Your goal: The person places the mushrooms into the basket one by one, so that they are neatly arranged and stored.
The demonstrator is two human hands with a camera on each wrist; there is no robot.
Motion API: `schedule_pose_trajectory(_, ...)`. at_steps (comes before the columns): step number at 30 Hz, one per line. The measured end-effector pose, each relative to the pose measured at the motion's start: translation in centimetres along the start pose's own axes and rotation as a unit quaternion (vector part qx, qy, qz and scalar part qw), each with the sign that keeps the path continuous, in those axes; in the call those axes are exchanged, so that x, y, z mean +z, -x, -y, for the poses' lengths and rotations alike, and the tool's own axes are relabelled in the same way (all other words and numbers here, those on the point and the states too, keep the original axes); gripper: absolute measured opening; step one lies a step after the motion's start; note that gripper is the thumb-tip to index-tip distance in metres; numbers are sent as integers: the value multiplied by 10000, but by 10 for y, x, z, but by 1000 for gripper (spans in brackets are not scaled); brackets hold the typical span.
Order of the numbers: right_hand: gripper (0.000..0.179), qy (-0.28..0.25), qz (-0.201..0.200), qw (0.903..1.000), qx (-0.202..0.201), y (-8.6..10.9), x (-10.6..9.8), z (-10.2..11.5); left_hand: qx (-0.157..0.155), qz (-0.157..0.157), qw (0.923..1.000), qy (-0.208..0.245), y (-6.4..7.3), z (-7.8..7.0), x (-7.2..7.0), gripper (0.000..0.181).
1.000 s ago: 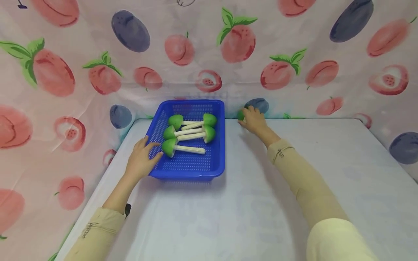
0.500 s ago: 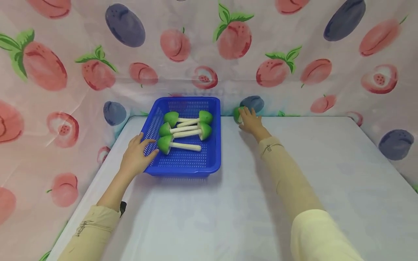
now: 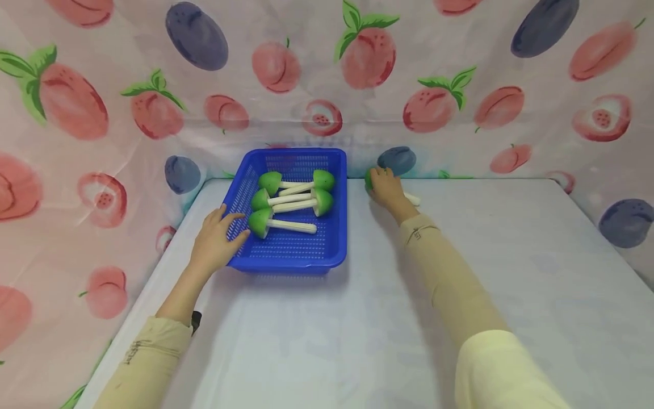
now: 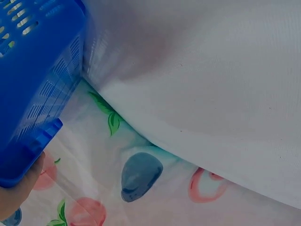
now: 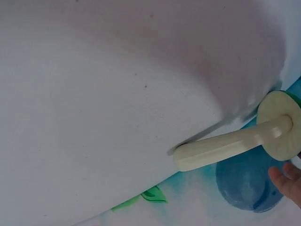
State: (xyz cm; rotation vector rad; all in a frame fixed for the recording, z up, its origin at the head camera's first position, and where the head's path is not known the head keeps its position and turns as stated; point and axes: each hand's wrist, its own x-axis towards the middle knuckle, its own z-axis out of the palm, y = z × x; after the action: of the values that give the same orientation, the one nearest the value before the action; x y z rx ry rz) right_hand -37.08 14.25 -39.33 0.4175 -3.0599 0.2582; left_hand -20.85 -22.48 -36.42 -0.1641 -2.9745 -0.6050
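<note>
A blue plastic basket sits on the table, with several green-capped toy mushrooms with pale stems lying inside. My left hand holds the basket's left rim, and a finger shows beneath that rim in the left wrist view. Right of the basket, at the table's back edge, my right hand grips another toy mushroom by its green cap. Its pale stem sticks out past the hand to the right. The right wrist view shows only fingertips near the cap's flat underside.
A white-covered table extends to the front and right. Behind and to the left hangs a cloth printed with peaches and plums, meeting the table's back edge.
My right hand has shifted over the mushroom's cap, and the stem now shows to the right of the hand. My left hand stays at the basket; the head view has shifted slightly.
</note>
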Motion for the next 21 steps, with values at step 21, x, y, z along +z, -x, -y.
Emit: schedule_pose_trajectory(21,70,132,600,9979,201,-5,-2,21,-22,-32,10000,46,0,3,1,46)
